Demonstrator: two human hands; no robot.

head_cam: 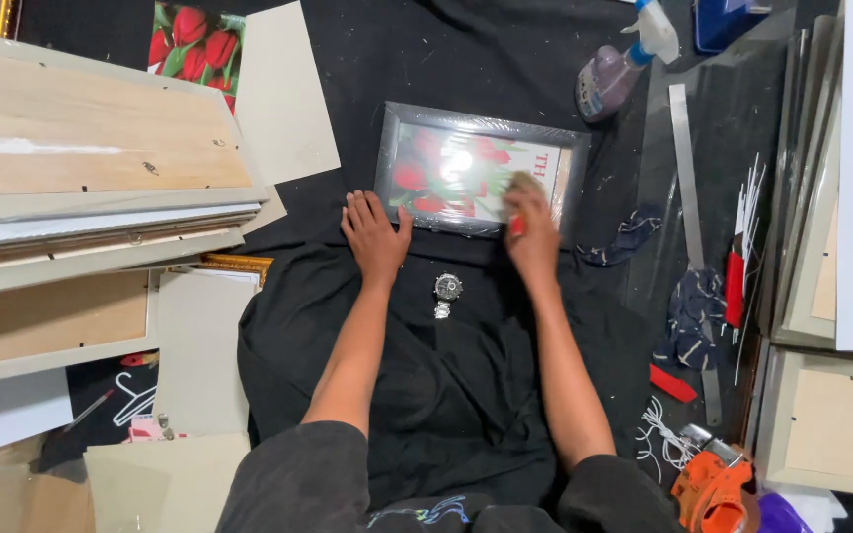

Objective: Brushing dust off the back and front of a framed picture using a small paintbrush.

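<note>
L hand (pixel 375 235) flat, fingers spread, pressing black cloth (pixel 466 395) just below framed tulip picture (pixel 479 168), fingertips near frame's lower-left edge. R hand (pixel 530 229) curled shut around small yellowish pad (pixel 522 185), pressed on glass at frame's lower right. Frame lies flat, center of cloth. Wristwatch (pixel 446 291) btwn forearms.
</note>
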